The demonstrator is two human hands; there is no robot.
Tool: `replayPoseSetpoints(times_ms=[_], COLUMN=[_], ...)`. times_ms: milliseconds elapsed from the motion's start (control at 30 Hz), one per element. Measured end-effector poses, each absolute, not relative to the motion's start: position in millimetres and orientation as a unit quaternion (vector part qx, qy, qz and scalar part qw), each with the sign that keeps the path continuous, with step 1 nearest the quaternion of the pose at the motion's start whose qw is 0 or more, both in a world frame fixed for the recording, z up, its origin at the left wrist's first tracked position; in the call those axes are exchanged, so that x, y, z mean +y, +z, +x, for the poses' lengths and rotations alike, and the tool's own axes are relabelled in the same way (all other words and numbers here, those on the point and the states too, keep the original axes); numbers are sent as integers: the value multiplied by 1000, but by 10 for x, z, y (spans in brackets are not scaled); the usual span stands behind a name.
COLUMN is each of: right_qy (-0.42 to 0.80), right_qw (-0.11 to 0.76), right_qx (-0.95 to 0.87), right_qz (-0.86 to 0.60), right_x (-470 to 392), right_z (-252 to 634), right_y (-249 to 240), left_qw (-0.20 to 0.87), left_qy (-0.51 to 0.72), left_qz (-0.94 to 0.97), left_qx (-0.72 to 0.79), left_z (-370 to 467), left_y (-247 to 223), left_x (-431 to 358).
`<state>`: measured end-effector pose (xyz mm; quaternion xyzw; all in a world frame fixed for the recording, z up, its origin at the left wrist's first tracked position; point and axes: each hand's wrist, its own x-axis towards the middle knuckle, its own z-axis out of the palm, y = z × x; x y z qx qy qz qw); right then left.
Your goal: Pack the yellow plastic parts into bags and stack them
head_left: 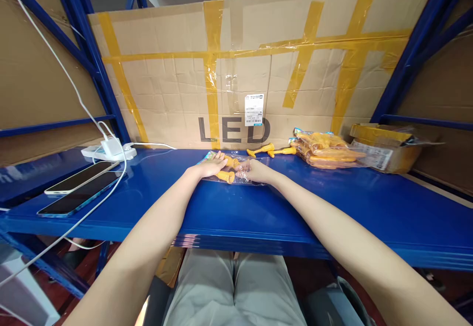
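Observation:
A clear plastic bag (244, 180) lies on the blue shelf in front of me, with yellow-orange plastic pieces (226, 176) in it, at least one with a flared, trumpet-like end. My left hand (211, 166) rests on the bag's left part with its fingers stretched out, beside the pieces. At the bag's right part my right hand (254, 170) has its fingers curled and pinched on the clear film. Its fingertips are partly hidden by the shiny plastic. Two loose yellow-orange pieces (283, 152) of like shape lie just behind my right hand.
On the right are a pile of filled bags (325, 151) and an open cardboard box (395, 151). Two phones (79, 193) and a white power strip (111, 151) with cables lie on the left. A large cardboard sheet (166, 84) stands along the back.

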<state>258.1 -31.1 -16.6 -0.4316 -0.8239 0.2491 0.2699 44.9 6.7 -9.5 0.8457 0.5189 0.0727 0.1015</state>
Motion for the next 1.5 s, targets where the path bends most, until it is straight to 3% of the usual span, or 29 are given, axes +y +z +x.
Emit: replayPoseSetpoints(times_ms=[167, 367, 500, 833, 1500], right_qy=[249, 30, -20, 52, 34], right_qw=[306, 405, 351, 110, 102], right_qx=[-782, -658, -643, -694, -686], right_qz=[-482, -634, -681, -709, -719], right_x=[-295, -154, -56, -46, -98], right_z=[2680, 3194, 3502, 3362, 3337], right_y=[-67, 36, -78, -217, -165], left_qw=[106, 83, 102, 90, 101], left_qy=[40, 56, 62, 90, 84], left_qz=[818, 796, 769, 789, 793], left_qx=[564, 597, 627, 601, 596], left_z=[323, 176, 189, 168, 236], left_y=[-49, -49, -32, -122, -39], left_x=[75, 121, 89, 222, 89])
